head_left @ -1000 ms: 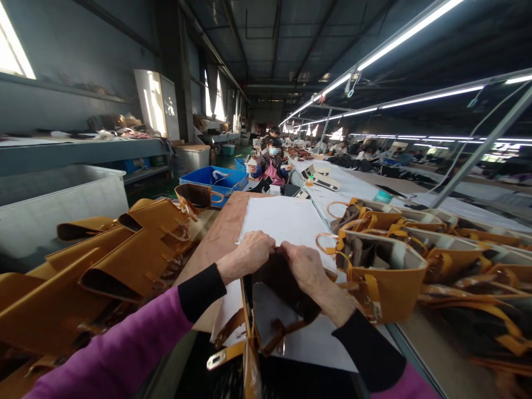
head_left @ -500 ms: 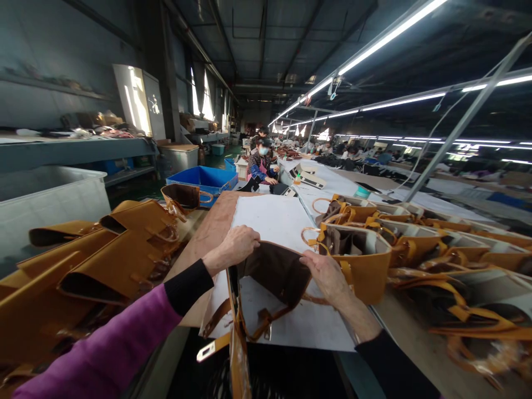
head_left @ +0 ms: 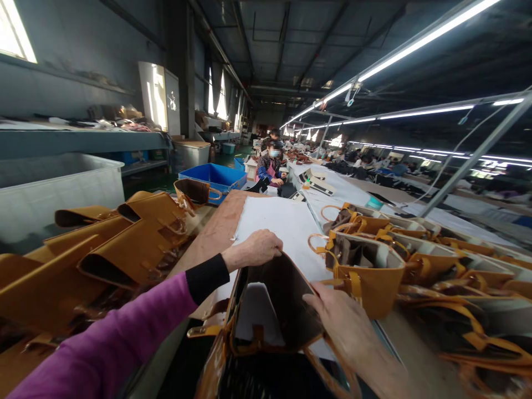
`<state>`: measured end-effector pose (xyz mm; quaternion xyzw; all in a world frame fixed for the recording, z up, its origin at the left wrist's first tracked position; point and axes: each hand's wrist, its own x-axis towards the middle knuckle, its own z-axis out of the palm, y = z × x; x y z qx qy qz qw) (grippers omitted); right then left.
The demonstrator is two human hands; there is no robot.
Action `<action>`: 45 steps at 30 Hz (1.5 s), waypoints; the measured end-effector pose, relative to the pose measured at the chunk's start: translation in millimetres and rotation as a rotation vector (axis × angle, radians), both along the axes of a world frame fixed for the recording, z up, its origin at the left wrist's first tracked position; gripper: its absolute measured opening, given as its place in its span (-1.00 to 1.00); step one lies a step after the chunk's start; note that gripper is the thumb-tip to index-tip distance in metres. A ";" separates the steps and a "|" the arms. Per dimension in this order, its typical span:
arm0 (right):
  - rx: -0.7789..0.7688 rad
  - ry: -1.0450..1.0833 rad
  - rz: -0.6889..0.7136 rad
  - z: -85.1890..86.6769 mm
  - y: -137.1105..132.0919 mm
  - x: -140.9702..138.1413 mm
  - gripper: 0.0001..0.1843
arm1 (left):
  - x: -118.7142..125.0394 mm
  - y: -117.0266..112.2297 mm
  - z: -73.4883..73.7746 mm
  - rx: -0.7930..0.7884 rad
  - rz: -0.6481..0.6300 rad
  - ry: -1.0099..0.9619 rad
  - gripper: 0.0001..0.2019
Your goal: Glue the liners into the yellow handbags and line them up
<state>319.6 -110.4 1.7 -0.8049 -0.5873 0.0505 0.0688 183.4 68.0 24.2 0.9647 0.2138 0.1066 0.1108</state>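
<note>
Between my hands hangs a tan handbag [head_left: 293, 305] with a dark brown lining, its open inside turned toward me. My left hand [head_left: 255, 248] is closed on its far upper edge, the fingers pinching the rim. With thumb and fingers, my right hand [head_left: 344, 324] grips the bag's right edge, lower and nearer to me. A tan strap with a metal end [head_left: 203, 331] sticks out on the bag's left. White sheeting [head_left: 272, 213] covers the table beneath, and some shows through the gap in the bag.
Stacked flat tan bags [head_left: 120, 244] lie on the left. Upright tan bags [head_left: 368, 277] stand in rows on the right. Beyond the brown board [head_left: 220, 221] are a blue bin [head_left: 214, 177] and a seated co-worker [head_left: 272, 169]. A grey-white tub [head_left: 62, 180] stands far left.
The handbag has come nearer to me and opened wider toward me. My right hand has moved down and closer, still holding the edge. The whole view has swung slightly left.
</note>
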 end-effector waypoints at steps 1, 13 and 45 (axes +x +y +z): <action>0.029 0.032 -0.010 2.7 8.8 -1.8 -0.76 | 3.0 -0.6 -1.0 -0.011 0.002 -0.007 -0.83; 0.169 0.453 0.343 2.1 115.1 -8.2 -0.78 | -15.3 10.7 -0.4 -0.613 0.098 -0.845 -0.78; 0.120 0.199 0.223 -10.8 49.1 60.8 -0.72 | -99.6 -5.0 -40.9 -0.690 0.023 -0.329 -0.73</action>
